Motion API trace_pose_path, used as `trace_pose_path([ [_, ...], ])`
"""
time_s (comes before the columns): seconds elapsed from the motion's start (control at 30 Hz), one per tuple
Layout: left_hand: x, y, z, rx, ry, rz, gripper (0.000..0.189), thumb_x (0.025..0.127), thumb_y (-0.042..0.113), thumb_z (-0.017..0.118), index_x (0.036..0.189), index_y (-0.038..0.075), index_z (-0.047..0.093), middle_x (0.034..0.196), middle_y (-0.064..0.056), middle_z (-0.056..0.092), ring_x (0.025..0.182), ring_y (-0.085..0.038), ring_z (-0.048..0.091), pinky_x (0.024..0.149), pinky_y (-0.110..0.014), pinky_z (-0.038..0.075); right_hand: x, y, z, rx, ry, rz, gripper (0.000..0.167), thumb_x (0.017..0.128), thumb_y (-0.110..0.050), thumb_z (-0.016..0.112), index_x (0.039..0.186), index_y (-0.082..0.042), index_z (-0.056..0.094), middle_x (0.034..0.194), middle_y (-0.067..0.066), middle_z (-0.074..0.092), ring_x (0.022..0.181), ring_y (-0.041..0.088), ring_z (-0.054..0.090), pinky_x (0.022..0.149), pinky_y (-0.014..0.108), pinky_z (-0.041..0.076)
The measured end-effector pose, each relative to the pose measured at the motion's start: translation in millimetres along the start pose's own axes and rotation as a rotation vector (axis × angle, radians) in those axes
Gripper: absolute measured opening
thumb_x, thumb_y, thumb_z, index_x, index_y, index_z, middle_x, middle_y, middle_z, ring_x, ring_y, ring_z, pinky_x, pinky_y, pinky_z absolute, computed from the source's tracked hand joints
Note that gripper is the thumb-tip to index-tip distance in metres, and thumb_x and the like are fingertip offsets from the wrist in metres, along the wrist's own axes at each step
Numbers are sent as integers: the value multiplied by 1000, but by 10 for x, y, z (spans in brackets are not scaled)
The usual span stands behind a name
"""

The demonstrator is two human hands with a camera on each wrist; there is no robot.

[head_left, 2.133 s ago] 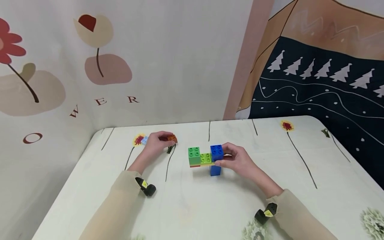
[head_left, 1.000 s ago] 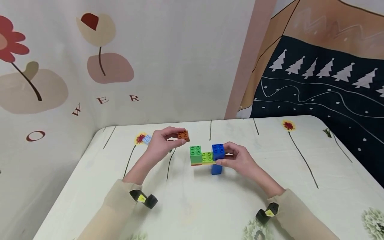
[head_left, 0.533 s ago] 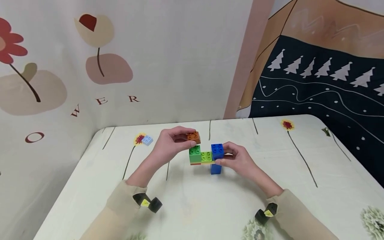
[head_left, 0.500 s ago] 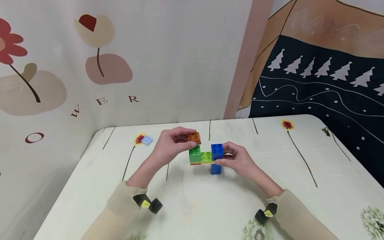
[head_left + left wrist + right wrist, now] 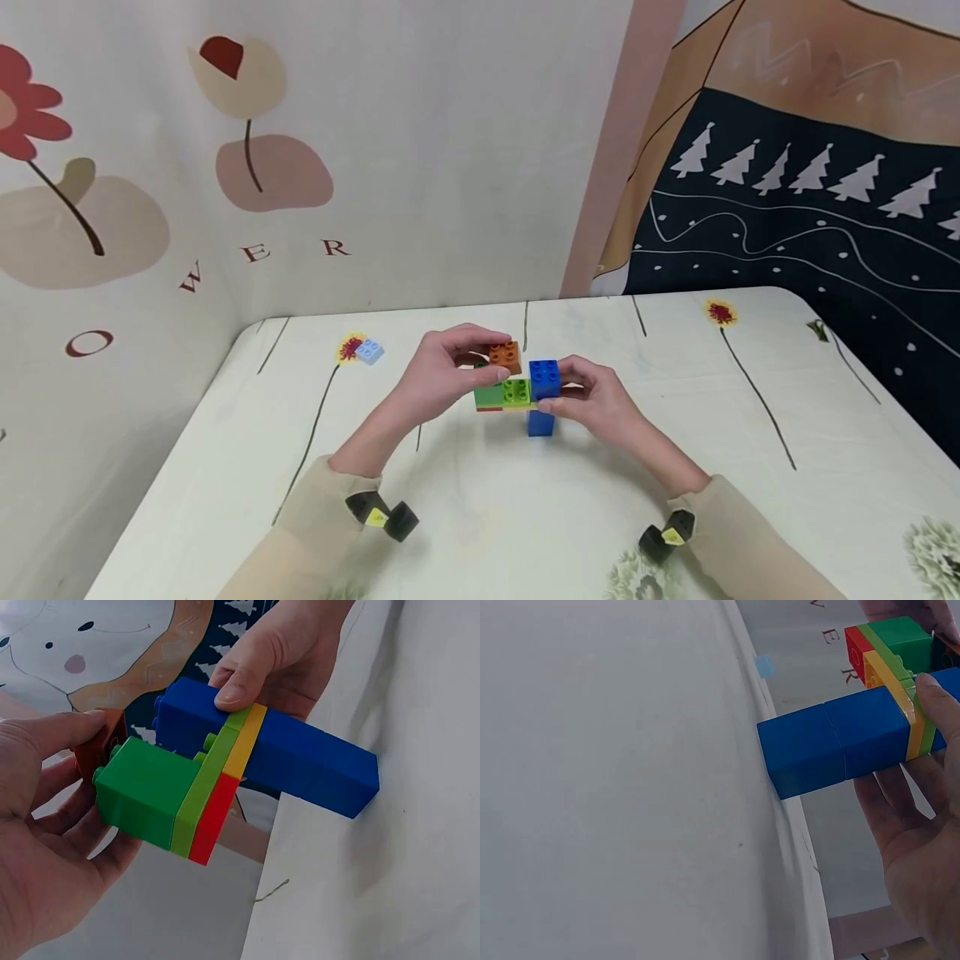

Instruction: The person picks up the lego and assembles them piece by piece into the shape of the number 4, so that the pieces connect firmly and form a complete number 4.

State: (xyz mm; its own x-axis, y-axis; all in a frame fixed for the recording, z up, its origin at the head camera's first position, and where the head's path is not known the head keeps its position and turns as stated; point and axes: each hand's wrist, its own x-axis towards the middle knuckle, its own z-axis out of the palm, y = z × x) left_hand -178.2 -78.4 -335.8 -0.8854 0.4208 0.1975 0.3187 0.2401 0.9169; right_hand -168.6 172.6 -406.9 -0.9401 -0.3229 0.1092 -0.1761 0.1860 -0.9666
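My left hand [image 5: 435, 383] pinches an orange-brown toy brick [image 5: 506, 357] between thumb and fingers, above the built bricks. Beneath it is a green brick [image 5: 142, 791], partly covered by the thumb in the head view. That brick sits on a lime-green layer [image 5: 517, 392], which has red [image 5: 213, 823] and yellow [image 5: 246, 744] pieces under it. Two stacked blue bricks [image 5: 836, 742] form the leg, its foot at the table. Another blue brick [image 5: 544, 379] rises on the right end. Here my right hand [image 5: 603, 407] grips the build, thumb at the lime-green layer in the left wrist view.
A light blue brick [image 5: 370, 352] lies alone on the table at the back left, over a printed flower. The white flower-patterned cloth [image 5: 480, 517] covers the table. Patterned curtains [image 5: 450, 150] hang behind its far edge.
My left hand has lifted the orange-brown brick from the table's back left and carried it right, over the green brick and toward the upper blue one. My right hand stays in place.
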Motion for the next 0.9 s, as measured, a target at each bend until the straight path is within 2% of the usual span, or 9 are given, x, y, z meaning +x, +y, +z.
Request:
trace_pose_path([
  [0.13, -1, 18, 96, 3, 0, 43, 36, 89, 6, 80, 125, 5, 74, 118, -5, 69, 107, -23, 65, 92, -42, 57, 3, 9, -13, 3, -15, -5, 35, 90, -3, 78, 120, 2, 63, 117, 16, 69, 107, 32, 66, 90, 30, 57],
  [0.23, -12, 30, 179, 48, 23, 89, 36, 87, 7, 83, 123, 7, 75, 116, -2, 71, 107, -21, 66, 86, -34, 59, 10, -3, -27, 11, -29, -21, 33, 90, -2, 78, 118, 3, 63, 115, 17, 68, 106, 32, 67, 89, 31, 58],
  [0.37, -11, 37, 253, 131, 62, 146, 37, 83, 7, 86, 119, 7, 77, 114, -1, 72, 105, -18, 67, 84, -29, 59, 19, -21, -28, 13, -37, -42, 31, 89, 0, 78, 117, 3, 63, 114, 16, 67, 105, 31, 67, 88, 31, 58],
  [0.57, 8, 46, 289, 197, 72, 208, 36, 81, 8, 88, 115, 7, 78, 109, -1, 73, 100, -15, 69, 84, -28, 58, 27, -16, -26, 7, -45, -54, 33, 89, -1, 79, 117, 3, 64, 114, 15, 68, 107, 30, 67, 90, 30, 57],
  [0.9, 38, 51, 325, 202, 77, 267, 37, 81, 10, 88, 116, 7, 78, 108, 0, 74, 101, -14, 70, 87, -29, 57, 47, -15, -61, -13, -62, -22, 36, 89, -7, 80, 120, 1, 64, 116, 14, 68, 109, 30, 68, 88, 30, 58],
])
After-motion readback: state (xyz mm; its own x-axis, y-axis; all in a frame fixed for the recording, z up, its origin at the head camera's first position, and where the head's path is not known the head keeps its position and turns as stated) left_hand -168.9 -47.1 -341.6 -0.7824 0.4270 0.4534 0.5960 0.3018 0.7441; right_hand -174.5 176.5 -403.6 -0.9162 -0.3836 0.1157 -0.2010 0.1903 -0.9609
